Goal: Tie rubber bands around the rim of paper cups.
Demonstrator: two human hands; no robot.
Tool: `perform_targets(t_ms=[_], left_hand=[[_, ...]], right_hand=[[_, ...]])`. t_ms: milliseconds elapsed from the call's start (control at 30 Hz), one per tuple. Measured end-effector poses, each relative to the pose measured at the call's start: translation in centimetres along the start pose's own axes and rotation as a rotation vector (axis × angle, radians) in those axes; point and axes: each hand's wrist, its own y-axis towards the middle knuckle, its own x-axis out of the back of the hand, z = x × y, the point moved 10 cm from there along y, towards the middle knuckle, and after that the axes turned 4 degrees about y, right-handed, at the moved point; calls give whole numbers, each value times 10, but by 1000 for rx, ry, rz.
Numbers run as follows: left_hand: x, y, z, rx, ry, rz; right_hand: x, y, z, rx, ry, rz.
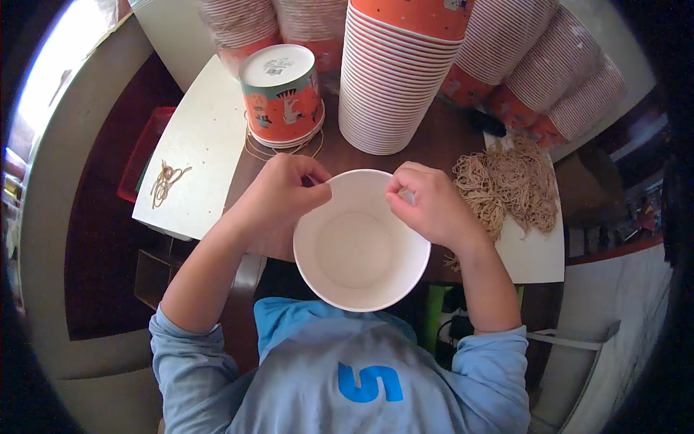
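A white paper bucket [354, 249] stands in front of my body with its mouth up, and nothing shows inside it. My left hand [285, 189] is closed at the upper left of its rim, thumb and forefinger pinched together. At the upper right of the rim my right hand [432, 202] is closed too, with the fingers curled in. What either pinch holds, if anything, is too small to make out. Just beyond my left hand, an orange and green printed bucket [285, 108] stands upside down, with loops of thin cord [253, 148] around its foot.
A tall stack of nested buckets [394, 79] rises behind the open one. More wrapped stacks [506, 36] line the back. On the right lies a tangled heap of tan cords [510, 184]; a small bunch of cord [168, 182] is on the left white tabletop [199, 137].
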Motion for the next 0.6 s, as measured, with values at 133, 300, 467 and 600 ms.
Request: perform_targets(t_ms=[133,300,467,600], left_hand=[[4,-2,1,23,64,-35],[3,-2,2,18,-9,-47],[4,-1,-5,14,171,-66],[5,-1,-14,-22,292,-141]], right_hand=[[-1,1,1,-11,8,6],[-1,1,1,-8,-1,13],[-1,0,3,-28,0,12],[-1,-1,3,-44,-3,22]])
